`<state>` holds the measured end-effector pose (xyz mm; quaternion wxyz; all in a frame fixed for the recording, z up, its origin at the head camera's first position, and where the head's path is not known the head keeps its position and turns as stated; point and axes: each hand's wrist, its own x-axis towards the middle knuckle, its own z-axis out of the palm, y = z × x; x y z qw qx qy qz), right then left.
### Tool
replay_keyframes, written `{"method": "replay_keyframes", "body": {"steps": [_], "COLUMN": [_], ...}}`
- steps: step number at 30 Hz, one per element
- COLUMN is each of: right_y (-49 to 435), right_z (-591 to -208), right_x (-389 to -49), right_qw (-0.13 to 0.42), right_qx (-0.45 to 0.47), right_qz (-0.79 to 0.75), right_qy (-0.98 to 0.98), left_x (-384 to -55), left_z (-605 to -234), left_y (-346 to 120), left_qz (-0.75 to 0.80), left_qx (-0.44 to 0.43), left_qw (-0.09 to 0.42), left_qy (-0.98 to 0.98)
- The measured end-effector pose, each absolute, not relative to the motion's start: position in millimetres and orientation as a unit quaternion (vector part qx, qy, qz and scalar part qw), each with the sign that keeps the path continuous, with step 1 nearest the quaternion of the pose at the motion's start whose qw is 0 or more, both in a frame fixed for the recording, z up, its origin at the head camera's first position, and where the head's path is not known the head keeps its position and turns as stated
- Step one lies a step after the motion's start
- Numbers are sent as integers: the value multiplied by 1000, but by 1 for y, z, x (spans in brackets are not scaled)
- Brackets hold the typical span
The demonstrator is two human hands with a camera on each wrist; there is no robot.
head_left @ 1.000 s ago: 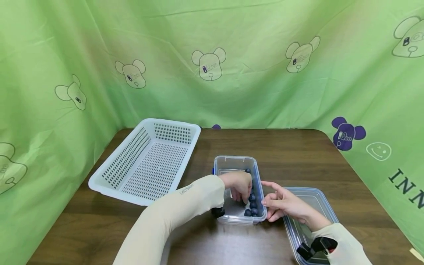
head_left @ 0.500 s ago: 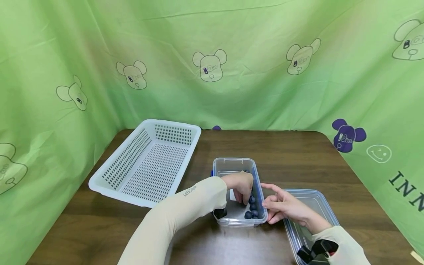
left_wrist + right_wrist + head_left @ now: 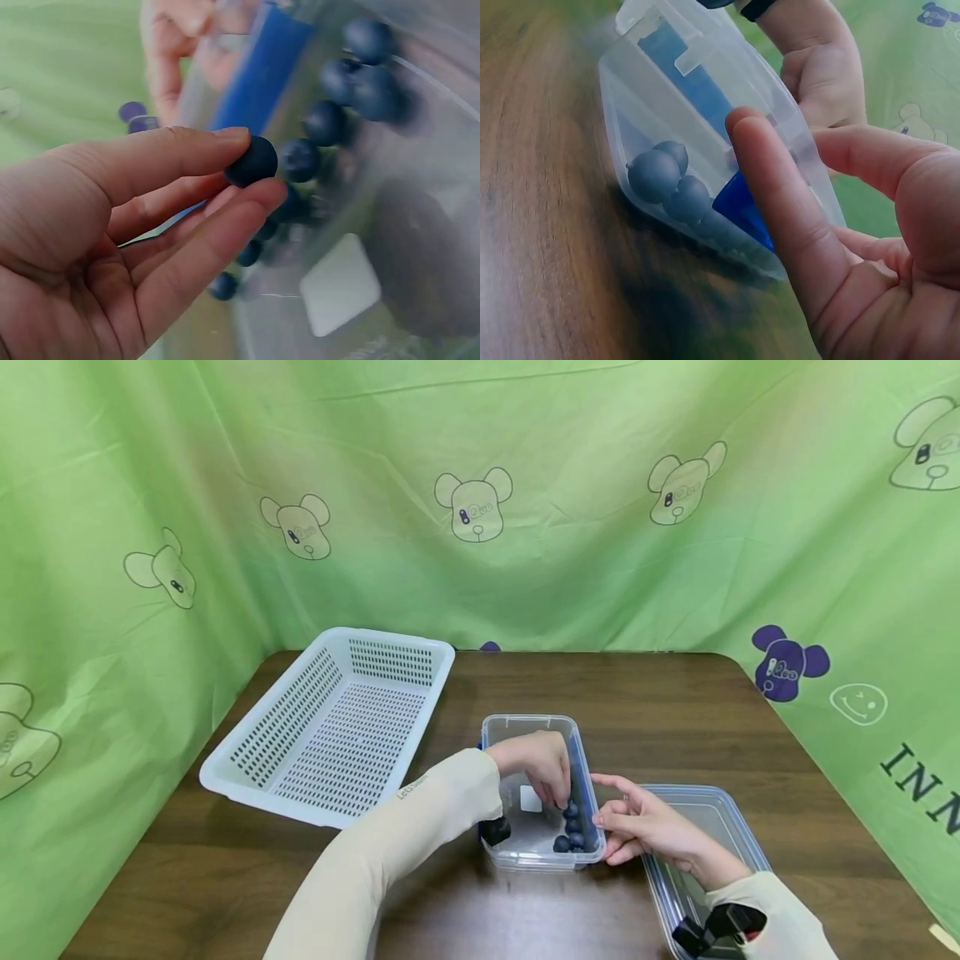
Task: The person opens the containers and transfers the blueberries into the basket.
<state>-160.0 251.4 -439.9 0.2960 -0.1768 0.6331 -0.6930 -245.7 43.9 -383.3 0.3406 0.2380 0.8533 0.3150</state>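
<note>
Left hand [image 3: 536, 763]: reaches into the box from the left, palm side down in the head view; its fingers [image 3: 176, 159] pinch one berry at their tips
Held berry [image 3: 253, 162]: dark blue, round, gripped between the left fingertips, close over the row by the box's right wall; whether it touches that row I cannot tell
Right hand [image 3: 651, 828]: loosely spread, its fingers [image 3: 780, 187] set against the outside of the box's right wall beside a blue clip [image 3: 742, 210], one of them stretched out towards the far end
Box [image 3: 525, 862]: clear, uncovered, upright on the desk between basket and lid
Other berries [image 3: 573, 825]: lined up inside the box along its right wall, bunched at the near right corner; they show through the clear plastic in the right wrist view
Patch [image 3: 530, 799]: white, four-sided, on the box floor left of the row
Lid [image 3: 697, 814]: clear, flat on the desk right of the box, partly under the right forearm
Basket [image 3: 251, 797]: pale, slotted, left of the box and well apart from it
Sleeves [image 3: 420, 835]: cream, on both arms, a black device at each wrist
Desk [image 3: 517, 681]: dark wood grain
Cloth [image 3: 375, 435]: green, printed with bear heads, hung behind the desk and at both sides
</note>
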Motion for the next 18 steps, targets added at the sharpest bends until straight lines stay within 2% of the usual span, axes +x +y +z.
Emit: {"method": "replay_keyframes", "body": {"steps": [13, 18], "right_y": [249, 246], "right_z": [-431, -431], "right_x": [-157, -156], "right_qw": [291, 287], "right_qx": [-157, -156], "right_qz": [-685, -685], "right_qy": [650, 651], "left_x": [-277, -283], "left_z": [-334, -318], "left_y": [4, -17], "left_qz": [514, 554], "left_qx": [231, 237], "left_qw": [304, 263], "left_qy": [768, 754]}}
